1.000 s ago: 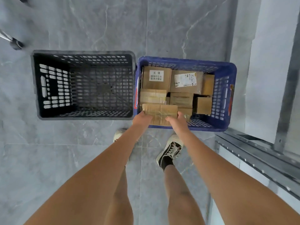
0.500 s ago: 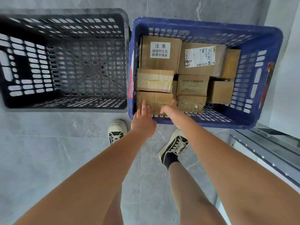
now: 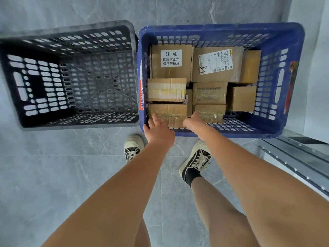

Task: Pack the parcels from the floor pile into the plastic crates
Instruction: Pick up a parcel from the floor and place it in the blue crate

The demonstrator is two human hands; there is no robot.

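Head view looks straight down on two crates side by side on the grey tiled floor (image 3: 53,175): a black crate (image 3: 74,27) at 10 o'clock with nothing visible inside, and a blue crate (image 3: 219,28) at 1 o'clock holding a layer of cardboard parcels. Both hands reach over the blue crate's near wall to the near-left parcel (image 3: 168,111), a taped brown box sitting at the crate's 7 o'clock corner, just below a second taped parcel (image 3: 166,90). The left hand (image 3: 158,128) lies with fingers straight and a little spread, their tips on that box's near-left top; the right hand (image 3: 193,122) lies at the box's right end beside a smaller parcel (image 3: 210,113), and its fingers are folded away from the camera, so I cannot tell whether it pinches the box or only rests against it. My judgement is that this box is being seated into the corner, so the step in hand is placing one parcel. Next should come letting go, drawing both hands out over the rim, and turning to fetch another parcel. The floor pile itself is out of view, so how many parcels remain cannot be judged. Lower layers in the blue crate are hidden, a gap at its 5 o'clock corner shows bare mesh, and the black crate's left wall is cut off by the frame edge.
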